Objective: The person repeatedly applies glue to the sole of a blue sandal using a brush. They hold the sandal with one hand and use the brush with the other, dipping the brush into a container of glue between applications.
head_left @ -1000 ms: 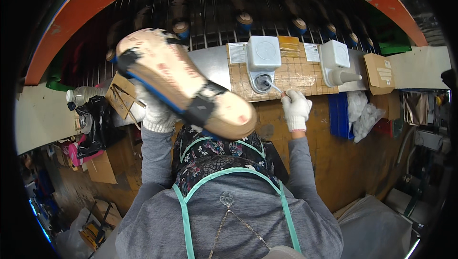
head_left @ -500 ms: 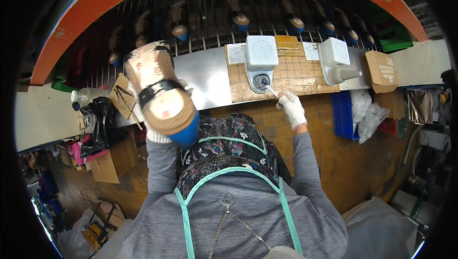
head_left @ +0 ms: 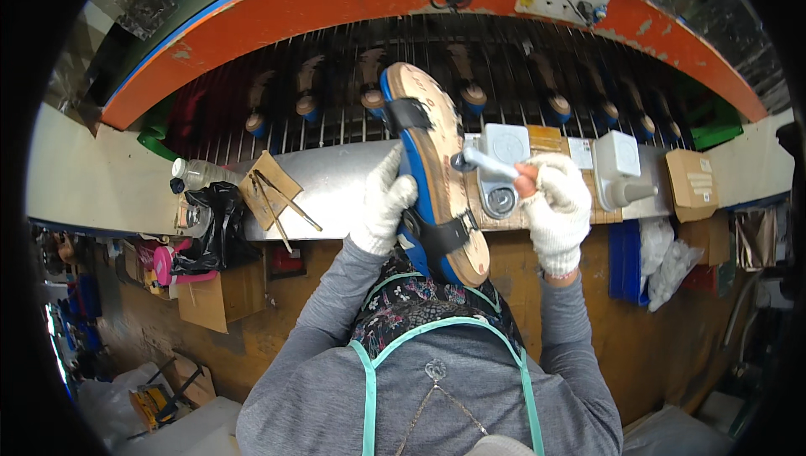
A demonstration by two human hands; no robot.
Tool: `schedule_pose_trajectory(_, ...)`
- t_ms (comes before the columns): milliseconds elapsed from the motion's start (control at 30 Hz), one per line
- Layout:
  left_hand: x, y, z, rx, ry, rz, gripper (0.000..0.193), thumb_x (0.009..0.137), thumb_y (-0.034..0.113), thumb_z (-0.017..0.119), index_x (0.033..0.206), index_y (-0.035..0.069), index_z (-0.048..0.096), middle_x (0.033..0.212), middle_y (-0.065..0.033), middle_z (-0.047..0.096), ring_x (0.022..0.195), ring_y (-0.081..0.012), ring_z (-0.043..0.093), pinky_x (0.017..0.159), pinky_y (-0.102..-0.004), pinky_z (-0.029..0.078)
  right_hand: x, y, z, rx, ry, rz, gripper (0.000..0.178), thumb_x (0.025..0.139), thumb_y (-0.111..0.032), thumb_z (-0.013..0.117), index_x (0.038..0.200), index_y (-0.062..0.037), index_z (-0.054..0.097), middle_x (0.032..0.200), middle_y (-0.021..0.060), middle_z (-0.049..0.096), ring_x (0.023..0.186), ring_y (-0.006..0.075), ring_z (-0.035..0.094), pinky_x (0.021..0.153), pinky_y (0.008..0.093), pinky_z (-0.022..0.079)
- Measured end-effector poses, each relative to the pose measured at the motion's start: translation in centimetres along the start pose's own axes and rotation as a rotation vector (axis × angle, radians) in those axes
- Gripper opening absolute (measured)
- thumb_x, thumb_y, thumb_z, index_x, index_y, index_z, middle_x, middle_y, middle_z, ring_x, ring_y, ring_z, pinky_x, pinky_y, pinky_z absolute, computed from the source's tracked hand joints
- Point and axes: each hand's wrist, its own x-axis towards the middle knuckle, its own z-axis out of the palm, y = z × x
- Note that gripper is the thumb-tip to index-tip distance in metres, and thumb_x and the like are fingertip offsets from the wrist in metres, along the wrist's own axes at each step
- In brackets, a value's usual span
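Note:
My left hand [head_left: 386, 202], in a white knit glove, grips a blue shoe last [head_left: 413, 166] by its side. The last stands nearly upright, with a tan sole and black straps [head_left: 443, 236] wrapped across it. In my gloved right hand [head_left: 557, 208] a pale-handled brush [head_left: 494, 164] is pinched between thumb and fingers. Its dark tip lies against or just over the sole's right edge; contact is hard to tell. Below the brush is the dark open cup of a white glue dispenser [head_left: 505, 144], partly hidden by the brush.
Beyond the metal bench top [head_left: 327, 179], several lasts lie on a rack of rods under an orange arch [head_left: 277, 23]. A second white dispenser [head_left: 620, 155] with a nozzle stands right. Sticks lie on cardboard [head_left: 270, 204] at left, beside a black bag [head_left: 220, 217]. A blue bin [head_left: 625, 261] hangs right.
The shoe last has moved right, turned upright and shows its strapped sole. My right hand has lifted the brush out of the dispenser cup to the sole. The whole view has shifted.

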Motion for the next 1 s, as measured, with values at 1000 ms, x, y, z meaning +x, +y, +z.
schedule_pose_trajectory(1000, -0.2, 3.2, -4.1, 0.048, -0.001, 0.003, 0.103, 0.078, 0.070, 0.072, 0.146, -0.002, 0.043, 0.131, -0.0136, 0.062, 0.119, -0.0215, 0.062, 0.101, -0.0373, 0.053, 7.0, -1.0, 4.9, 0.065, -0.337, -0.302, 0.011, 0.078, -0.005, 0.075, 0.088, -0.0017, 0.076, 0.088, 0.0079, 0.066, 0.075, 0.0188, 0.060, 0.070, 0.0322, 0.047)
